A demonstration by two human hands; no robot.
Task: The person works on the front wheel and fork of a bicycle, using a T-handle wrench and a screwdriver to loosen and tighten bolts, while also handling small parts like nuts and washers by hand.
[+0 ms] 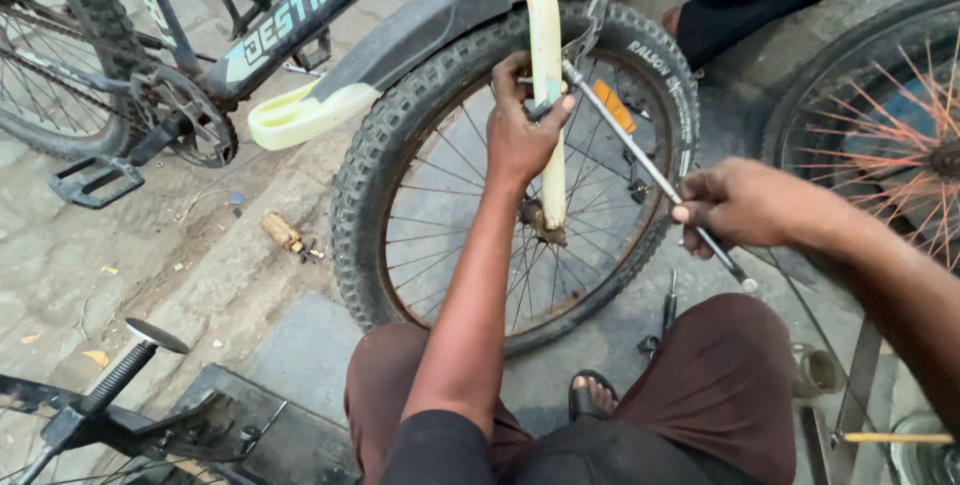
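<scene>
Steadiness at the fork matters most here, I judge. My left hand (520, 130) is wrapped around the pale yellow fork leg (547, 95) of the bicycle, thumb pressing near the brake mount, just above the knobby black front tyre (400, 135). My right hand (750, 207) is closed in a fist on the long silver metal socket wrench (640, 160), whose far end meets the fork beside my left thumb. I would keep the shaft in line with the fastener, push inward while turning, and hold the fork firmly so the spoked wheel (470, 235) does not swing.
</scene>
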